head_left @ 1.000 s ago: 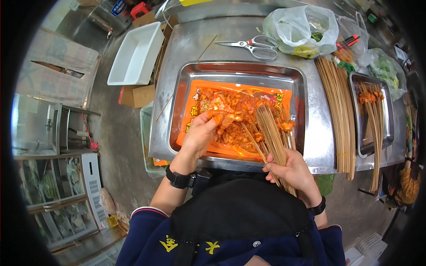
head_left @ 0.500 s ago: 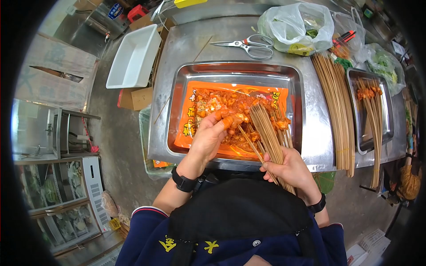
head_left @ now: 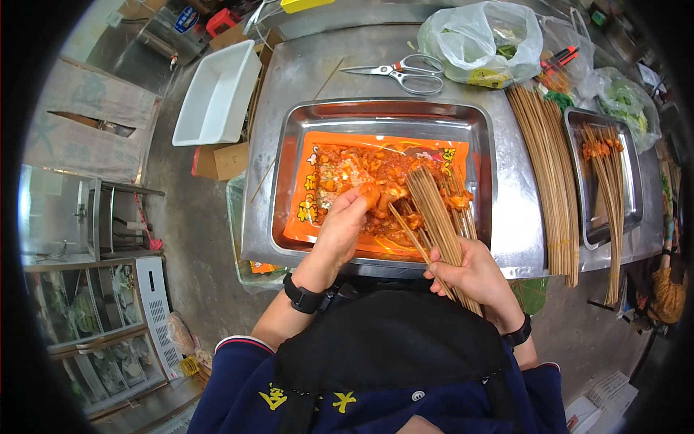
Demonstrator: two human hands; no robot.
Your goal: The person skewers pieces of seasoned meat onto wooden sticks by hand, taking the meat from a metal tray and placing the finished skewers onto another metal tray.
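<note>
My left hand [head_left: 345,223] is closed in a pinch, its fingers coated in red sauce, on a sauced piece of meat [head_left: 388,197] close to the tip of a lower skewer. My right hand [head_left: 468,273] is wrapped round a bundle of bamboo skewers [head_left: 439,220], tips pointing up and away from me. Beside the bundle, skewers with red meat [head_left: 458,200] on them lie over the right of the tray. Under both hands, an opened orange bag [head_left: 298,220] of marinated meat [head_left: 340,163] lies in a deep steel tray [head_left: 280,170].
Scissors [head_left: 397,71] lie behind the tray on the steel table [head_left: 307,76]. Clear plastic bags [head_left: 483,43] of greens stand at the back right. Long bare skewers [head_left: 546,181] lie on the right, beside a smaller tray [head_left: 635,195] with loaded skewers. A white bin [head_left: 217,94] stands off the table's left.
My left fingers have curled in and shifted slightly over the piece of meat, near the skewer tip. My right hand and its bundle have hardly moved.
</note>
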